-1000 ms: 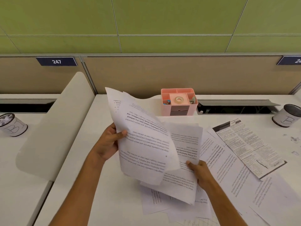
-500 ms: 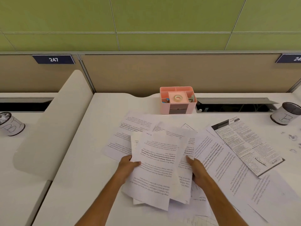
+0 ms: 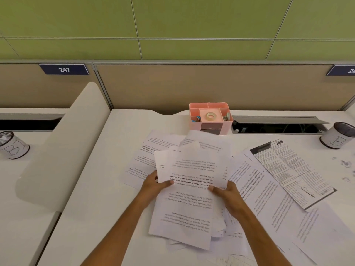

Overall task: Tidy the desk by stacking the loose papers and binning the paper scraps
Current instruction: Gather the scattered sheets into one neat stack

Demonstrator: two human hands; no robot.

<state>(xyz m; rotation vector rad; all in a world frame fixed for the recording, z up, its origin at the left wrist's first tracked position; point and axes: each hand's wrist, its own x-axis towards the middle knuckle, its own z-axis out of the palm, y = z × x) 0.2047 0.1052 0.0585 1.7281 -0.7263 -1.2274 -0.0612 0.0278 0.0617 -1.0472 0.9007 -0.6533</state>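
- While both hands grip the sheaf, the white desk has bare surface along its left side and the near-left corner; its right half is papered over out to the frame edge.
- Beige curved divider bounds the desk's left edge; a tan partition panel with a "247" tag closes the back.
- Open cable slot runs along the rear edge, right of centre.
- Loose printed sheets are fanned over centre and right, overlapping, edges skewed; one more sheet sticks out to the left from under the held bundle.
- Two-column printed sheet with a dark header lies angled on top at the right, corners misaligned with the sheets below.
- Held sheaf of papers: uneven, top edges staggered, lower end resting on the pile at near centre.
- Left hand grips the sheaf's left edge, thumb on top of the page.
- Right hand grips the right edge, thumb on top, fingers under and hidden.
- Pink desk organiser sits at rear centre, just behind the sheaf's top edge, a tape roll inside.
- Paper-wrapped mesh cup stands at far right; another one on the neighbouring desk holds crumpled paper.
- Small paper scraps are scattered near the right cup, by the desk's right edge.
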